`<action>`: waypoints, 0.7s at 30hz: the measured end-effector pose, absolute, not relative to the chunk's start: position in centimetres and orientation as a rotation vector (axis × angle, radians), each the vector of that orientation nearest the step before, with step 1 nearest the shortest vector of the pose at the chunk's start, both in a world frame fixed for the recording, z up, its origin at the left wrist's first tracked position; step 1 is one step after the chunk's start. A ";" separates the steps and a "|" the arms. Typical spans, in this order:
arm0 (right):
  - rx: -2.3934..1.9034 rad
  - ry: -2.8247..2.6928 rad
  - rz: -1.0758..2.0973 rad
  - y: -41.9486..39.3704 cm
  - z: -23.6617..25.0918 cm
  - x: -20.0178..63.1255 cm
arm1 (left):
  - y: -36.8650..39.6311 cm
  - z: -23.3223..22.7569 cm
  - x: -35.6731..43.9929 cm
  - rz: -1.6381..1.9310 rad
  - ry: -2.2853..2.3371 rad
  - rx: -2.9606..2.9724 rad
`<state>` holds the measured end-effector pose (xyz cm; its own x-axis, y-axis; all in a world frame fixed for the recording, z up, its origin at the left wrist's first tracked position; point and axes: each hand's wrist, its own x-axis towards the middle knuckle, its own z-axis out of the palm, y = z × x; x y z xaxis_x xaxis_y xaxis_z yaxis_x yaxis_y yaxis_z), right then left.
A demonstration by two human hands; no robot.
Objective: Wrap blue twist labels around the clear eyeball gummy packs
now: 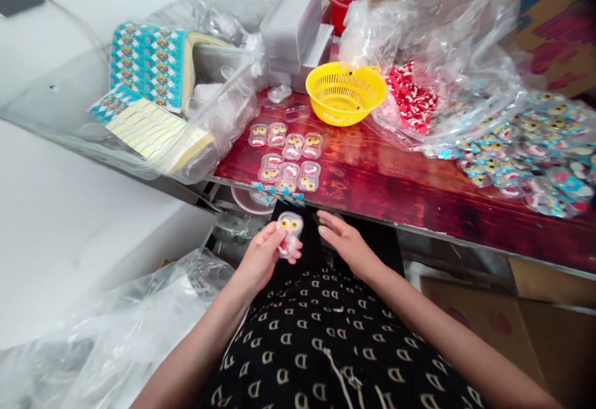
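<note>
The left hand (274, 249) grips a clear plastic blister case (290, 225) just off the near edge of the table (391, 170). Its thumb presses on the near part of the case, beside a red piece, and the other fingers are clamped beneath, their tips showing past the right side. The far end, with two yellow-ringed eyes, projects beyond the thumb. The right hand (342, 241) is to the right, apart from the case, its fingers stretched out and thumb parted from them.

On the table, farther off, seven similar filled cases (293, 147) lie in two rows, with teal stickers (279, 194) along the near edge. Beyond them stands a yellow plastic colander (347, 94); to its right, a clear bag (447, 67) holds red-and-white pieces (412, 98).
</note>
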<state>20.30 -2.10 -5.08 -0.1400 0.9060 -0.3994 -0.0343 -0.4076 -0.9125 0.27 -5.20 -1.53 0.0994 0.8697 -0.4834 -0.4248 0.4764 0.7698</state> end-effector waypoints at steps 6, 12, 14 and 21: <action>-1.268 -0.804 1.637 0.7 -7.4 16.4 | -5.5 -1.8 -1.9 1.191 1.067 0.404; -1.222 -0.672 1.527 1.3 -7.4 14.4 | -5.7 -1.8 -2.6 1.221 1.082 0.387; -1.243 -0.654 1.501 1.3 -7.6 14.1 | -5.7 -2.0 -2.9 1.226 1.090 0.379; -1.308 -0.647 1.487 1.1 -7.6 14.0 | -5.7 -1.9 -3.1 1.236 1.099 0.364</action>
